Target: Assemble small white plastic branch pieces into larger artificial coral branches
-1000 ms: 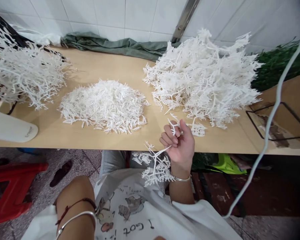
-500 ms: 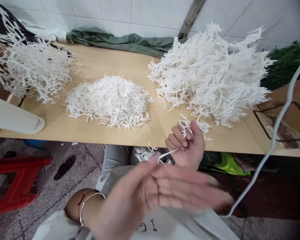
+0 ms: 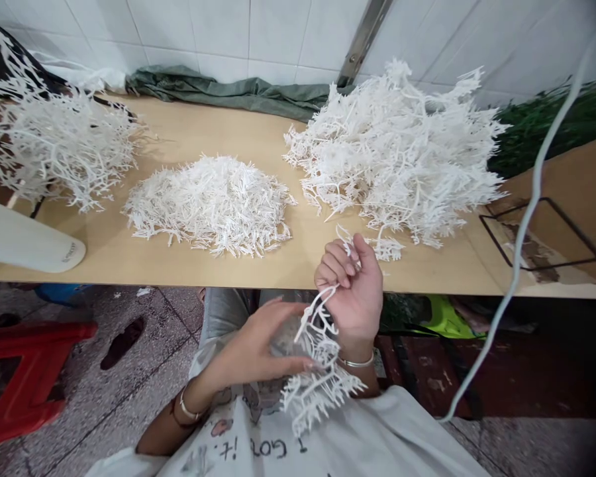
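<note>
My right hand (image 3: pixel 353 288) is closed around the stem of a white branched plastic sprig (image 3: pixel 316 371) that hangs down over my lap, with a small white tip sticking up between its fingers. My left hand (image 3: pixel 258 348) reaches in from the left with fingers spread and its fingertips touching the hanging branches. Just beyond my right hand, a big heap of white branched pieces (image 3: pixel 402 156) lies on the wooden table (image 3: pixel 238 262). A flatter pile of short white sprigs (image 3: pixel 211 205) sits at the table's middle.
Another tangle of white branches (image 3: pixel 54 149) sits at the far left. A white object (image 3: pixel 27 242) overhangs the left table edge. Green cloth (image 3: pixel 228 93) lies along the tiled wall, a black wire frame (image 3: pixel 541 232) and white cable (image 3: pixel 521 225) at right, a red stool (image 3: pixel 24 377) below.
My left hand rose from my lap, swept across in a blur, and now touches the sprig. The sprig has swung from pointing left to hanging downward.
</note>
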### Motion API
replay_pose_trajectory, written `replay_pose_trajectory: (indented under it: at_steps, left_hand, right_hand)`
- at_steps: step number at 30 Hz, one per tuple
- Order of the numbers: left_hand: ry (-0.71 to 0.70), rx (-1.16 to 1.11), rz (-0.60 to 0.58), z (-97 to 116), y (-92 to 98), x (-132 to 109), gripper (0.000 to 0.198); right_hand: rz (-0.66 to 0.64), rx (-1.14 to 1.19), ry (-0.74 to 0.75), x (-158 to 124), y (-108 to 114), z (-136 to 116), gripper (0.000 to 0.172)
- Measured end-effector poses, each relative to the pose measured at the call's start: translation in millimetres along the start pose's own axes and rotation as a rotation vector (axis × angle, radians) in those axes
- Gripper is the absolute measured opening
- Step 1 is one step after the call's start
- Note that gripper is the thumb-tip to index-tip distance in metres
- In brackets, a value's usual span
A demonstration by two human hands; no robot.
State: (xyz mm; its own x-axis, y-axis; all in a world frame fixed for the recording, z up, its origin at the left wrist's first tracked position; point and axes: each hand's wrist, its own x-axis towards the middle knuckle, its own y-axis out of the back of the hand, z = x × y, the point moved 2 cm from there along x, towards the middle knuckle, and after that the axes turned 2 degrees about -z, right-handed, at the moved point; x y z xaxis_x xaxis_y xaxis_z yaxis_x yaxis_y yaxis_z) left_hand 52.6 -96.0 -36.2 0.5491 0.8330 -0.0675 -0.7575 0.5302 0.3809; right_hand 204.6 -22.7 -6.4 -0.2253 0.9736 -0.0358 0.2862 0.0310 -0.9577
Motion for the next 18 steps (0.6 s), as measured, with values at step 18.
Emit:
replay_pose_trajectory:
  at_steps: [18]
  left_hand:
    - [0.067, -1.302, -0.049, 16, -2.3, -32, 0.037]
  right_hand:
    - [-0.479, -0.932, -0.284, -71, 71, 6, 0.059]
